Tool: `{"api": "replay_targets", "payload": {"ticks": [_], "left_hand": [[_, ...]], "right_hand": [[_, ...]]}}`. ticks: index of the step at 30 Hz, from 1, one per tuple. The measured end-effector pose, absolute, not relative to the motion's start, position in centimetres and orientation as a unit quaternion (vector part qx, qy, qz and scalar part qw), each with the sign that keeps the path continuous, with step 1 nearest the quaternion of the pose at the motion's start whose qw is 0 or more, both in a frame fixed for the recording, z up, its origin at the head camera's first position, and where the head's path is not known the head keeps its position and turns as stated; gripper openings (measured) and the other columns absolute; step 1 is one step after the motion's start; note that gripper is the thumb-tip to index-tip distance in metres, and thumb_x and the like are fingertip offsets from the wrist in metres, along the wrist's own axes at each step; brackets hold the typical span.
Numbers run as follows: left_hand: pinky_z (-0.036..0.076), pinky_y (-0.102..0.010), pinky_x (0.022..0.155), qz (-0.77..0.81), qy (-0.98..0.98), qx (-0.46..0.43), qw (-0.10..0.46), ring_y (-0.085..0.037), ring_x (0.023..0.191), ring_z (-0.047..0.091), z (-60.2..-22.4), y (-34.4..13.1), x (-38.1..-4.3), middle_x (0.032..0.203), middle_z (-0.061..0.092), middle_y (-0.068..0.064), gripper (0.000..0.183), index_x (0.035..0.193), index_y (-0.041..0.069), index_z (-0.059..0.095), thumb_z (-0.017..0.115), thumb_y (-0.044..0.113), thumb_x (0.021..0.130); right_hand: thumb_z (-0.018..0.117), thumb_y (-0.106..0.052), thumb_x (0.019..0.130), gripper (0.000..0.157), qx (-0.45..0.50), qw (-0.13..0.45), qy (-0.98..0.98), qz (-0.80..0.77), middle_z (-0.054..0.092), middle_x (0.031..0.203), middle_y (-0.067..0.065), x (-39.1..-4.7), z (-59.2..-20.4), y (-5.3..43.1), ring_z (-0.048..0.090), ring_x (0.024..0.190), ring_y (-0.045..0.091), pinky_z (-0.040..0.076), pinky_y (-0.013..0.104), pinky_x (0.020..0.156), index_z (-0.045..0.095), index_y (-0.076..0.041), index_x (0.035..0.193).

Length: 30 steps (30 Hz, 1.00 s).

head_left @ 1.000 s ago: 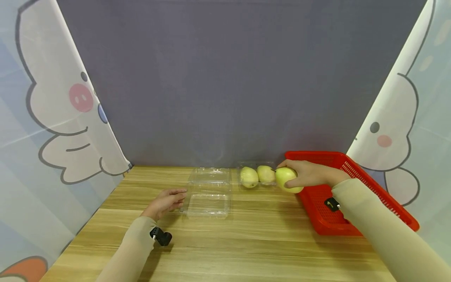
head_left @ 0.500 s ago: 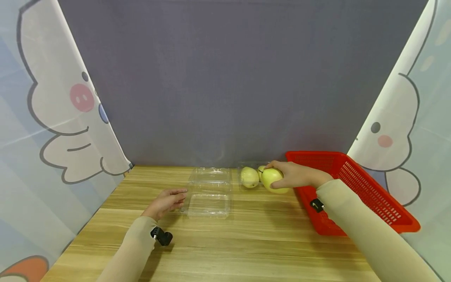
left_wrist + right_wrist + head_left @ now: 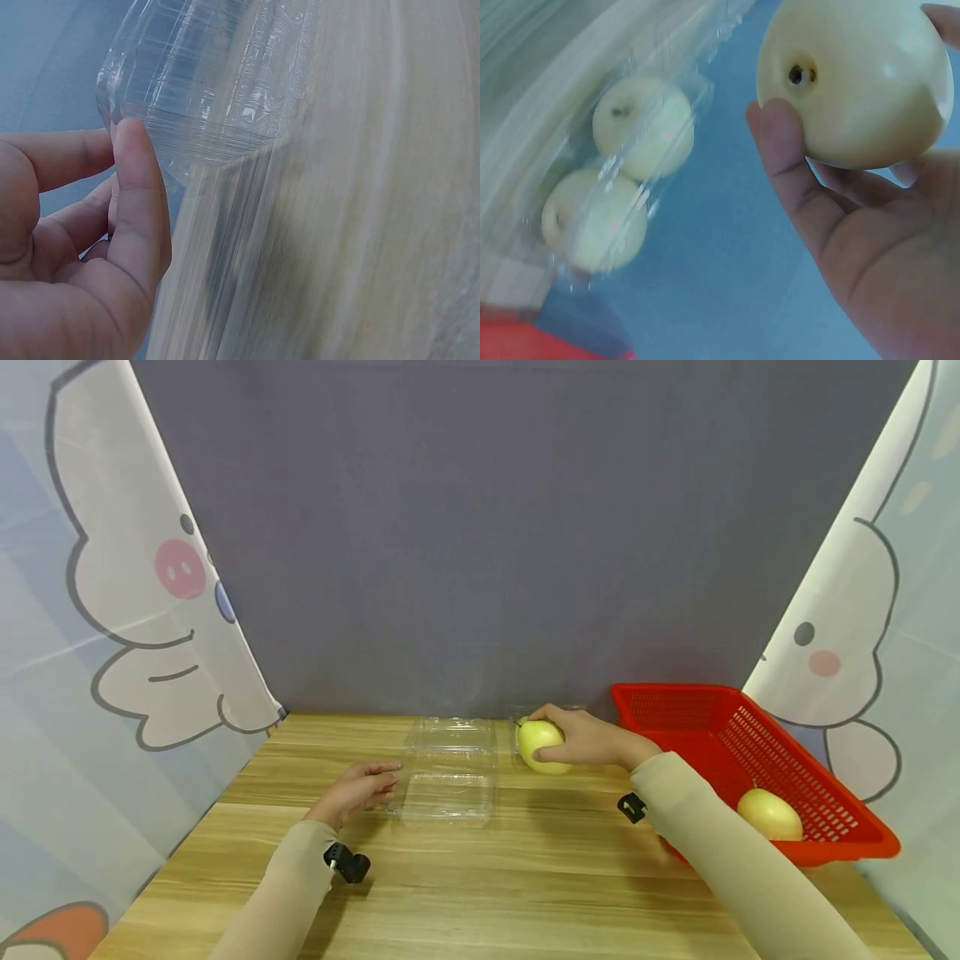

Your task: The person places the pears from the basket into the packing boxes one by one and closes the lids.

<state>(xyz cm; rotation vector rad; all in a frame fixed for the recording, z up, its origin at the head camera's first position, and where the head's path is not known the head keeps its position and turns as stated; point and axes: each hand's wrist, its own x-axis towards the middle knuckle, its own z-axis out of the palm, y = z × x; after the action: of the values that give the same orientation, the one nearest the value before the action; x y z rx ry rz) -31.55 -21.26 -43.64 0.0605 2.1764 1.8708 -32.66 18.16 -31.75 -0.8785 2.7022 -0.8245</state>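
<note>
My right hand [image 3: 588,739] holds a yellow-green pear [image 3: 542,750] above the table, with thumb and fingers curled round it; the right wrist view shows the dark blossom end of this pear [image 3: 859,82]. Behind it sits a clear plastic clamshell with two pears, mostly hidden in the head view; the right wrist view shows one pear [image 3: 643,126] beside the other pear [image 3: 594,219]. On the left, my left hand [image 3: 358,792] pinches the edge of an open clear clamshell box [image 3: 450,793] between thumb and finger. No fruit shows inside this box [image 3: 202,75].
A red plastic basket [image 3: 840,843] stands at the right with another pear [image 3: 770,815] inside. The wooden table [image 3: 465,893] meets a grey backdrop [image 3: 480,543] at its far edge. Curtains with cartoon figures hang on both sides.
My right hand has carried the pear left from beside the basket, passing in front of the filled clamshell. The pear in the basket has come out from behind my sleeve. My left hand keeps its place.
</note>
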Motion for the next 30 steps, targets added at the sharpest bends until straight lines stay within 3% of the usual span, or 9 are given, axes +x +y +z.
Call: {"api": "replay_targets", "payload": {"ticks": [7, 19, 26, 30], "left_hand": [[0.055, -0.027, 0.084, 0.646, 0.751, 0.020, 0.134, -0.025, 0.106, 0.059, -43.7, -21.2, -31.5, 0.138, 0.047, -0.030, 0.045, 0.145, -0.012, 0.041, 0.049, 0.007, 0.106], [0.055, -0.025, 0.082, 0.647, 0.749, 0.021, 0.138, -0.025, 0.106, 0.058, -43.5, -21.2, -31.4, 0.137, 0.047, -0.030, 0.046, 0.146, -0.012, 0.041, 0.050, 0.008, 0.106], [0.055, -0.025, 0.081, 0.645, 0.751, 0.022, 0.137, -0.024, 0.104, 0.059, -43.4, -21.3, -31.4, 0.137, 0.047, -0.030, 0.047, 0.147, -0.012, 0.040, 0.051, 0.009, 0.106], [0.055, -0.025, 0.080, 0.645, 0.751, 0.023, 0.137, -0.023, 0.103, 0.059, -43.5, -21.3, -31.4, 0.136, 0.048, -0.030, 0.048, 0.147, -0.011, 0.040, 0.052, 0.010, 0.106]], "right_hand": [[0.069, -0.040, 0.087, 0.054, -0.294, 0.076, 0.911, -0.280, 0.061, 0.098, 0.000, -32.7, -33.0, 16.3, 0.057, 0.077, 0.017, 0.051, 0.034, 0.066, 0.054, -0.017, 0.134], [0.071, -0.044, 0.088, 0.061, -0.293, 0.078, 0.896, -0.325, 0.060, 0.118, 0.003, -32.7, -34.8, 13.7, 0.057, 0.097, 0.018, 0.050, 0.038, 0.083, 0.054, -0.014, 0.138], [0.072, -0.044, 0.090, 0.064, -0.277, 0.092, 0.877, -0.382, 0.063, 0.111, 0.003, -32.5, -36.0, 11.4, 0.062, 0.090, 0.017, 0.054, 0.036, 0.076, 0.050, -0.015, 0.143], [0.071, -0.044, 0.092, 0.066, -0.273, 0.100, 0.861, -0.418, 0.062, 0.114, 0.005, -32.2, -36.8, 10.0, 0.064, 0.091, 0.017, 0.055, 0.035, 0.074, 0.047, -0.013, 0.145]]}}
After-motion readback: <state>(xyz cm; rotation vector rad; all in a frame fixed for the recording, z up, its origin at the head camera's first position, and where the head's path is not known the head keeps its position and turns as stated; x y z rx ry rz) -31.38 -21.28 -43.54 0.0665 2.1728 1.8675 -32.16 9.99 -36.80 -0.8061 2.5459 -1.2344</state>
